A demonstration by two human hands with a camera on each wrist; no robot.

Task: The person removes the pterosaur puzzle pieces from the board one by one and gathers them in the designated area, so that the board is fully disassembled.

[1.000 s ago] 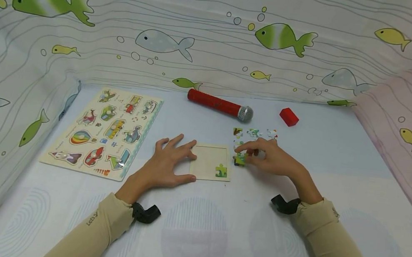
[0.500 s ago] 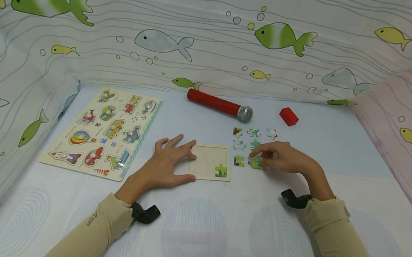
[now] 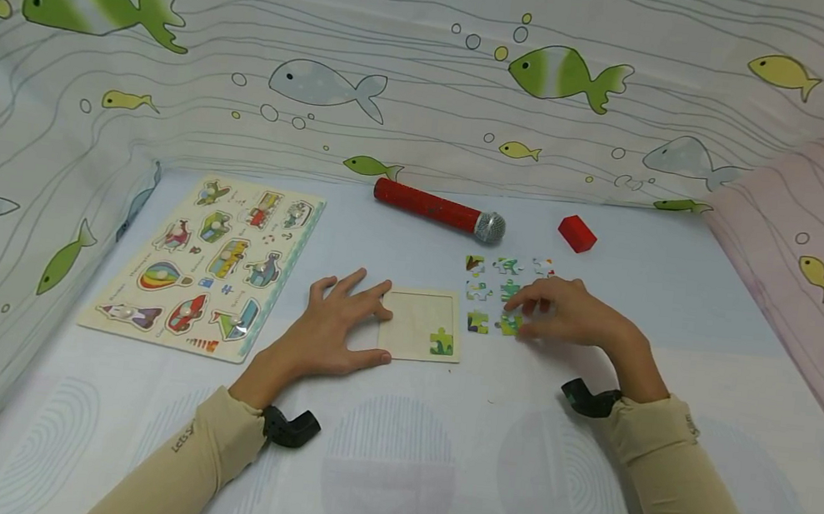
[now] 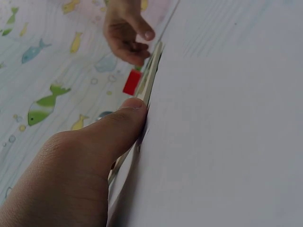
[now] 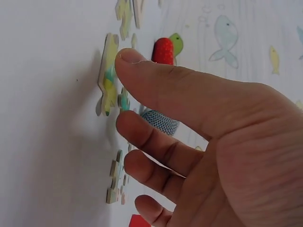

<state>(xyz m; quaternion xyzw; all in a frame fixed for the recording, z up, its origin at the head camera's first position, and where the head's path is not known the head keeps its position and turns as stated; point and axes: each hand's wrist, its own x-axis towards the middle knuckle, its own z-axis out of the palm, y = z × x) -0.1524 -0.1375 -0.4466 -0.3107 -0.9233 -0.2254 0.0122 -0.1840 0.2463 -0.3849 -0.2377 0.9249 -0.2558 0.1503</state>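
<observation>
In the head view my left hand [image 3: 337, 324] lies spread at the left side of a small square wooden puzzle frame [image 3: 413, 351]. Its thumb [image 4: 130, 113] presses along the frame's near edge in the left wrist view. One green jigsaw piece [image 3: 441, 341] sits in the frame's lower right corner. My right hand [image 3: 560, 310] hovers low over loose jigsaw pieces, fingers loosely bent. Its thumb and fingers stand apart beside a green piece [image 3: 509, 324] in the nearest row. In the right wrist view that piece [image 5: 109, 75] is close by the thumb tip. The right hand covers part of the loose pieces.
Loose pieces lie in rows right of the frame, including a corner piece [image 3: 477, 322]. Behind them are a red microphone [image 3: 432, 206] and a red block [image 3: 577, 234]. A vehicle peg puzzle board [image 3: 207, 269] lies at left. Fish-print cloth [image 3: 439, 67] rises behind.
My right hand has moved right, off the left corner piece, to the neighbouring green piece, and has then eased slightly back from it. The left hand stays still on the frame.
</observation>
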